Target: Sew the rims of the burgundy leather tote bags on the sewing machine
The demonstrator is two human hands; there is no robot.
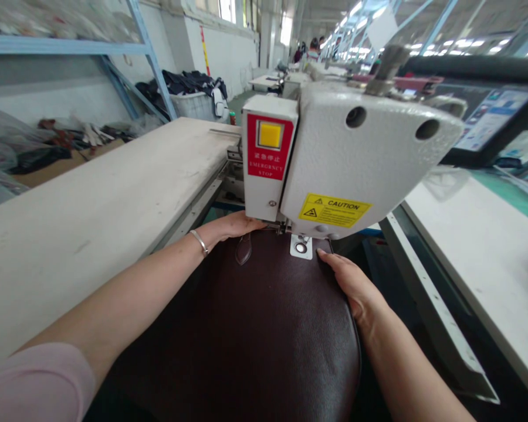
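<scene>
Head camera looks down along my arms. Far left, a blue steel shelving rack (pixel 61 44) stands over clear plastic bags, and a white bin (pixel 193 106) holds dark cloth. Nearer me, my pink sleeve (pixel 35 381) runs into my left arm, with a silver bangle (pixel 199 242) at the wrist, beside a long white work table (pixel 92 217). My left hand (pixel 233 225) lies flat and open, fingers together, on the far edge of a dark brown leather panel (pixel 246 334), pressing without gripping, probably to keep the leather flat as it feeds toward the needle plate (pixel 301 247). The panel lies right up against that plate, under the sewing machine head (pixel 356 164), with a small stitched loop (pixel 243 249) near my left fingers. On the machine, a red box (pixel 267 146) with a yellow button (pixel 270 134) reads "EMERGENCY STOP" with Chinese characters above, and a yellow label (pixel 334 210) reads "CAUTION"; I can see no brand. My right hand (pixel 349 284) is also open, its fingers extended along the panel's right edge, holding nothing but steadying the leather. Further right are a tilted display screen (pixel 493 117) and another white table (pixel 479 258).
</scene>
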